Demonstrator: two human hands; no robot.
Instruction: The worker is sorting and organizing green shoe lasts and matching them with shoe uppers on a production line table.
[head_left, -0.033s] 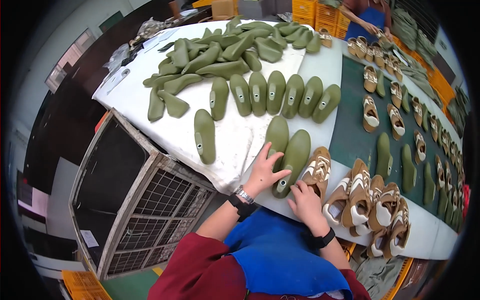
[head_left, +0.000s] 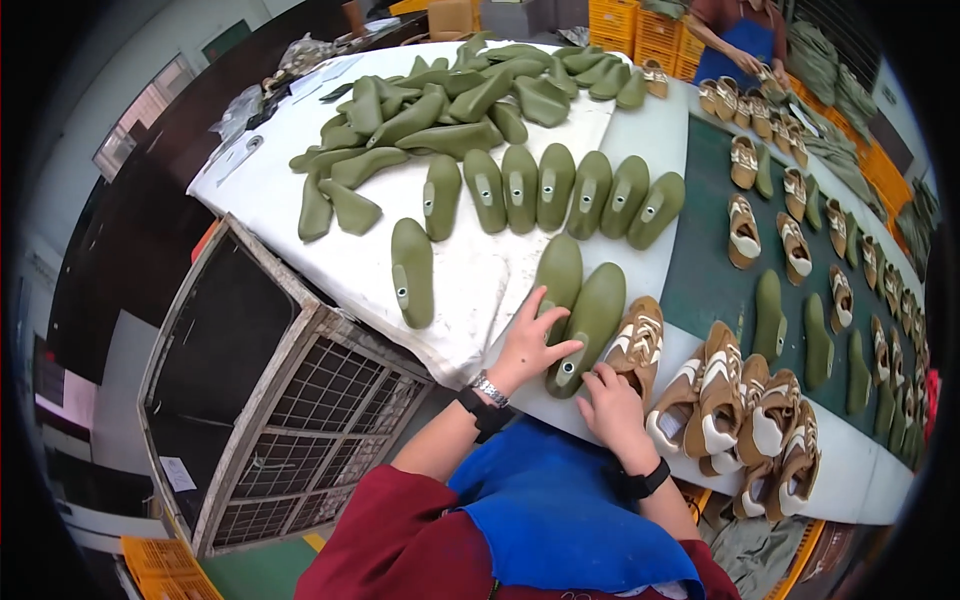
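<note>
Lasts [head_left: 602,310], two green ones, lie side by side at the bench's [head_left: 652,275] near edge, presumably for easy reach. The left hand [head_left: 532,345] is spread and unclenched beside and over them, perhaps steadying them; the right hand [head_left: 612,405] bends its fingers at a brown shoe's [head_left: 641,335] opening, whether gripping I cannot tell. Farther in, a row of lasts [head_left: 555,190] looks lined up for order. Off the left edge, a cage [head_left: 262,435] bears a paper label [head_left: 178,474], illegible from here.
</note>
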